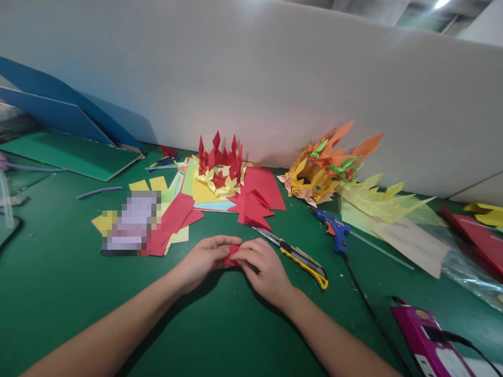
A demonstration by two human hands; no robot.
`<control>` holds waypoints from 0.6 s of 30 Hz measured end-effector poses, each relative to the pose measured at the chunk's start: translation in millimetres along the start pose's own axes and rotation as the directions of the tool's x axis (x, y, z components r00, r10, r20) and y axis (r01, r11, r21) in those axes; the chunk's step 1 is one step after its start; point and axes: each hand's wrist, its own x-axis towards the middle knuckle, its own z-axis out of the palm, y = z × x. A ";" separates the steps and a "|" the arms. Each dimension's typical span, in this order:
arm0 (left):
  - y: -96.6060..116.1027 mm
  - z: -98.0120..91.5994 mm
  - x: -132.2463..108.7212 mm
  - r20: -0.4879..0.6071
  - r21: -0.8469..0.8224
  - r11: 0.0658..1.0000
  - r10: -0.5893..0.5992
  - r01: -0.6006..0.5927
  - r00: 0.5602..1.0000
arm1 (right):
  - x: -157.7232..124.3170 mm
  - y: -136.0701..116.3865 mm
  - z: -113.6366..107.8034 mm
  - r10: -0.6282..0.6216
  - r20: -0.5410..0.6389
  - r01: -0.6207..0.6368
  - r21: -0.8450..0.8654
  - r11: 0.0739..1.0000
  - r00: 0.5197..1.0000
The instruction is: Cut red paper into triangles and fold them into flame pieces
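A small piece of folded red paper [232, 256] is held between both hands, just above the green table. My left hand [206, 259] closes on its left side, thumb and fingers pinching it. From the other side, my right hand [261, 264] grips it with bent fingers, which hide part of the paper. Beyond the hands lie folded red paper pieces [254, 209]. A yellow box cutter [302, 259] rests close to my right hand, its blade pointing toward the red pieces. Left of my left hand are red paper sheets [173, 222].
A red and yellow paper crown [218, 166] stands at the back on coloured sheets. Orange paper crowns [314, 175] stand right of it. A blue glue gun [334, 230] trails its cord toward a magenta power strip [428, 335]. A blurred-out object [133, 220] lies left.
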 end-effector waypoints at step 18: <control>2.5 -3.6 -3.6 0.093 -0.031 0.996 -0.080 0.083 0.992 | 0.4 4.4 -7.8 0.087 0.115 -0.106 0.179 0.978 0.990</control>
